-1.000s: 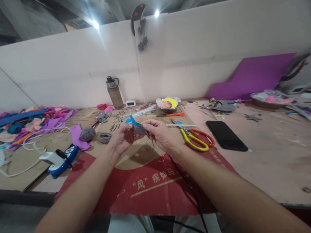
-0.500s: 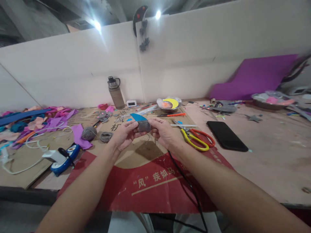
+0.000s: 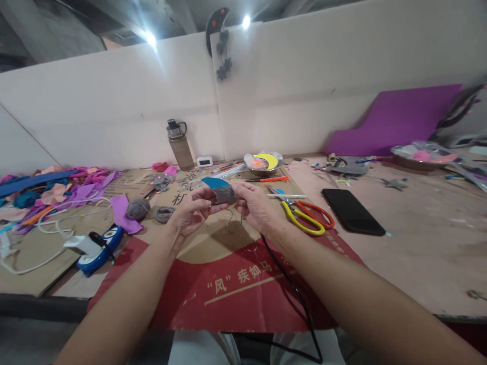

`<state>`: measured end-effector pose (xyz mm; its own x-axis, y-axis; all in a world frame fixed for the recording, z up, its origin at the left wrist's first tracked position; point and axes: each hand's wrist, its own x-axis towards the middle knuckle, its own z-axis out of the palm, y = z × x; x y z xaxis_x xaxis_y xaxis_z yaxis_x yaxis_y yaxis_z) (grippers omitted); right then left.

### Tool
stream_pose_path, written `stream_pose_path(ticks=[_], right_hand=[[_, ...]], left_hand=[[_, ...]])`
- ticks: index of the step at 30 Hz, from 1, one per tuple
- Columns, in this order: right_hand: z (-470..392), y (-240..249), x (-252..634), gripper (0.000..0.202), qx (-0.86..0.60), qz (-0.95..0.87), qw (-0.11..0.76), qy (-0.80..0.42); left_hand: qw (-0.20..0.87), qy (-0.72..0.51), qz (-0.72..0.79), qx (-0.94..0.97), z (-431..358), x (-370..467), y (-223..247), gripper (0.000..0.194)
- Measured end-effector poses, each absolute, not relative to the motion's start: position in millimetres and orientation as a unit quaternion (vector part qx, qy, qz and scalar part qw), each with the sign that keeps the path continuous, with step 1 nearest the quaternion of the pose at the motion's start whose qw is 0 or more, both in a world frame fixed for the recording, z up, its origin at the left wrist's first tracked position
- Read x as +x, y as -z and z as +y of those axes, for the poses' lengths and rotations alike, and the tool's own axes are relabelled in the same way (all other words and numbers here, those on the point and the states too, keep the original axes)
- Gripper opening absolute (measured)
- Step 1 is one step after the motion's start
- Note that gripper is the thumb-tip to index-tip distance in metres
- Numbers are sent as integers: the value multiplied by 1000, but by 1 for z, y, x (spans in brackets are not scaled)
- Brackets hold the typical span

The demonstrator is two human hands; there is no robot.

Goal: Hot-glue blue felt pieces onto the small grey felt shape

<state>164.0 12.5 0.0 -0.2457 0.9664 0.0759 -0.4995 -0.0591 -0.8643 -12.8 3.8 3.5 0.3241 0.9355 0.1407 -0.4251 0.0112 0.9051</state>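
Observation:
Between my two hands, above the cardboard, is a blue felt crescent whose right part is wrapped in grey yarn. My left hand pinches its left side with thumb and fingers. At the right end, the fingers of my right hand are closed on the wrapped part. A thin strand of yarn hangs below the piece. Left of my hands lie a ball of grey yarn and a small loose coil of yarn. Scissors with yellow and red handles rest just right of my right hand.
A black phone lies at the right. Felt scraps and a blue power strip occupy the left. Behind stand a bottle and a bowl with a yellow crescent. A black cable runs beneath my right forearm.
The blue crescent has tilted flatter between my hands, and the fingers of my left hand have shifted slightly. Both hands keep their hold. The whole view has moved a little.

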Motion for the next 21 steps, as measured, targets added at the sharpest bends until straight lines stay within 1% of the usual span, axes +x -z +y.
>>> stream_pose_path(ticks=[3,5,8,21], right_hand=[[12,0,163,36,-275,-386,567,-674],[11,1,161,35,-280,-383,567,-673],[8,2,158,33,-287,-391,560,-672],[5,5,154,27,-296,-395,586,-643]], left_hand=[[646,-520,277,486,1,-8,-5,25],[612,-543,314,482,1,-4,-5,24],[572,-569,366,463,2,0,-4,29],[580,-571,393,429,1,9,-6,30]])
